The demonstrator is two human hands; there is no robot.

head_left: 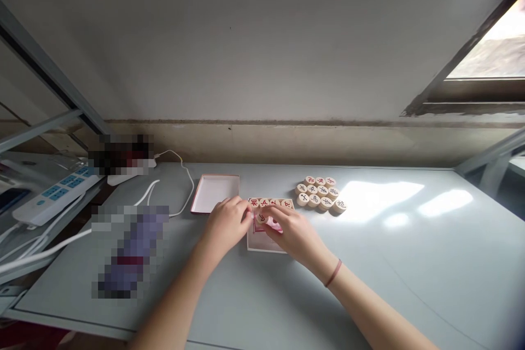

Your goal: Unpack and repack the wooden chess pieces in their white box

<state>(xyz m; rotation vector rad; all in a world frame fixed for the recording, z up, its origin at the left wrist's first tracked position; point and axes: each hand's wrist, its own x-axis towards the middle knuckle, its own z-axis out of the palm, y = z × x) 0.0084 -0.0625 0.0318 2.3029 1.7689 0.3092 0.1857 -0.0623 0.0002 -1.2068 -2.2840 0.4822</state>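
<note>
A white box (266, 244) with a red edge lies on the grey table, a row of round wooden pieces with red characters (264, 203) along its far side. My right hand (293, 228) reaches over the box, thumb and fingers closed on a round wooden piece (262, 217) above a pink printed paper. At the box's left edge is my left hand (230, 222), its fingers bent together beside that piece; whether they pinch anything is hidden. Several wooden pieces with dark and red characters (322, 190) stand grouped right of the box.
A shallow box lid (216, 191) lies behind my left hand. On the left are a white power strip (57, 195), white cables (189, 175) and a blurred purple object (137, 249). Behind the table (246, 306) rises a wall; sunlight falls on its right part.
</note>
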